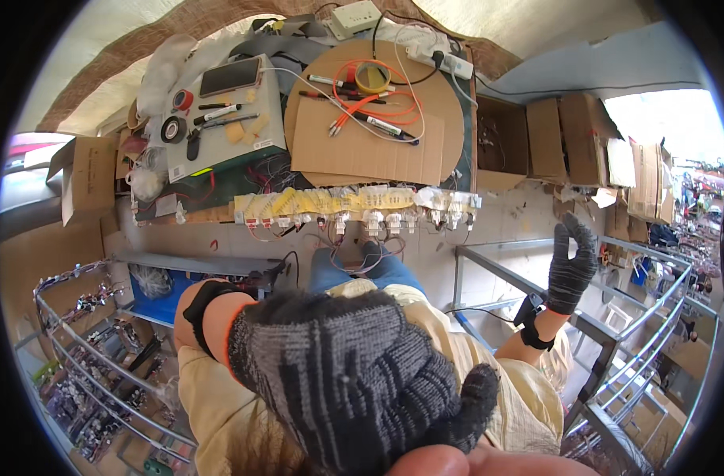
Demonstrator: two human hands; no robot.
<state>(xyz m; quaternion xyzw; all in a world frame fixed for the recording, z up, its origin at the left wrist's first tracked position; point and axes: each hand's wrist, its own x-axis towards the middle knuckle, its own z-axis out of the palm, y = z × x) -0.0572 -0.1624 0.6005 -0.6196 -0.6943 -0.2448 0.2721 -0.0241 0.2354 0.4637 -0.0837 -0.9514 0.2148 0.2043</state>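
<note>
My left hand (338, 373), in a grey and black knit glove with an orange cuff edge, is raised very close in the lower middle. Its fingers are curled in, and whatever they may hold is hidden. Off to the right, my right hand (572, 270) wears a similar dark glove and hangs in the air near a metal frame (508, 279). Its fingers are stretched and partly apart, with nothing between them. Ahead, a row of white connectors (374, 222) with thin wires lines the front edge of the workbench (151, 213), under yellow tape (330, 200).
On the bench a round cardboard sheet (330, 75) carries an orange cable (416, 107), markers and a tape roll (373, 78). A phone (230, 77) rests on a grey box (259, 143). Wire-filled racks (100, 373) flank me; cardboard boxes (572, 143) stand at the right.
</note>
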